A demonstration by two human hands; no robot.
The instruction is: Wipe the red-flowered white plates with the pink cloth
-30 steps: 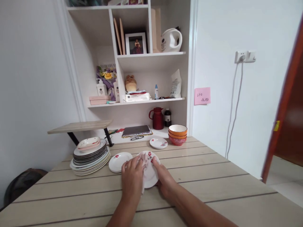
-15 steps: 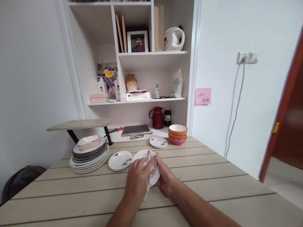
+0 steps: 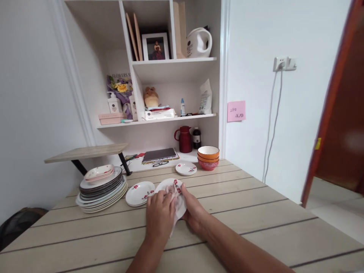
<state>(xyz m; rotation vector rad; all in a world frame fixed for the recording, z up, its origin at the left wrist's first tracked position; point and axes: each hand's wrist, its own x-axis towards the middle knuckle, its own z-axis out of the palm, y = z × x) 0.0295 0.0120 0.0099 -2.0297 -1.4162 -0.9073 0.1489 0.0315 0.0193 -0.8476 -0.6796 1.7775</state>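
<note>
In my right hand (image 3: 195, 208) is a white plate (image 3: 181, 207) with red flowers, gripped at its right edge, the thumb along the rim. My left hand (image 3: 160, 212) presses a crumpled pale pink cloth (image 3: 171, 191) onto the plate's face, fingers bent over it; a tail of the cloth hangs below the plate. Just left of my hands, a short stack of flowered plates (image 3: 140, 193) lies on the table. Farther back sits another small pair of flowered plates (image 3: 185, 168). The underside of the held plate is hidden.
A tall stack of plates (image 3: 102, 195) with small dishes on top stands at the left, by a raised wooden stand (image 3: 88, 151). Stacked bowls (image 3: 208, 157) are at the back right. Behind them are a red jug (image 3: 185, 140), a laptop (image 3: 159, 154) and glasses (image 3: 160, 164).
The view has turned slightly, so the scene sits farther left. My left hand and the cloth have slid leftward across the plate, baring more flowers near its right edge. My right hand keeps its grip.
</note>
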